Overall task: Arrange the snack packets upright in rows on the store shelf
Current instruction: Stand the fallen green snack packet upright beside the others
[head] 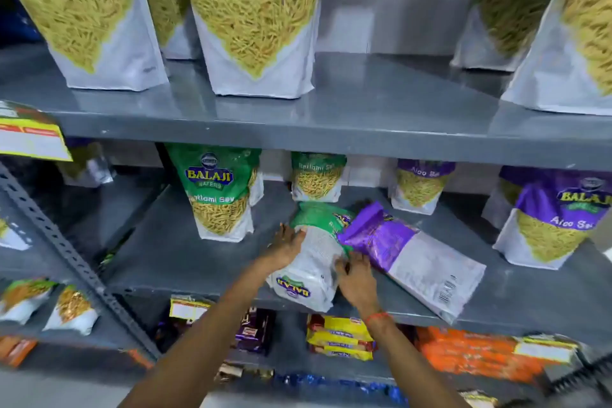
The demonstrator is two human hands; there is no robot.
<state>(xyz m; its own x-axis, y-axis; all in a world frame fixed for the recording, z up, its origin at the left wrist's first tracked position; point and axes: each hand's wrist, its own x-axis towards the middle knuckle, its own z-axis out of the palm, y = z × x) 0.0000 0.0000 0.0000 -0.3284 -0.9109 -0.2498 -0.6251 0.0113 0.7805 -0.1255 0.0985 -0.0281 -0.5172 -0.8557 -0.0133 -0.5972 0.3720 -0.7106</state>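
Note:
A green Ratlami Sev packet point(313, 252) lies flat on the middle shelf point(185, 252), its base toward me. My left hand point(286, 247) presses on its left side and my right hand point(356, 278) grips its right edge. Beside it on the right a purple Aloo Sev packet point(414, 255) lies flat, overlapping the green one's top. An upright green packet point(220, 192) stands to the left. Further upright packets stand behind, one green point(318, 177) and one purple point(420, 185), and another purple point(553, 215) at the right.
The upper shelf point(364, 109) holds large purple Aloo Sev packets point(255, 16) and green ones point(576, 36), with a gap between them. Biscuit packs point(341, 338) and orange packs point(470, 351) fill the lower shelf. A slotted upright post point(66, 242) stands left; a price tag point(29, 136) hangs there.

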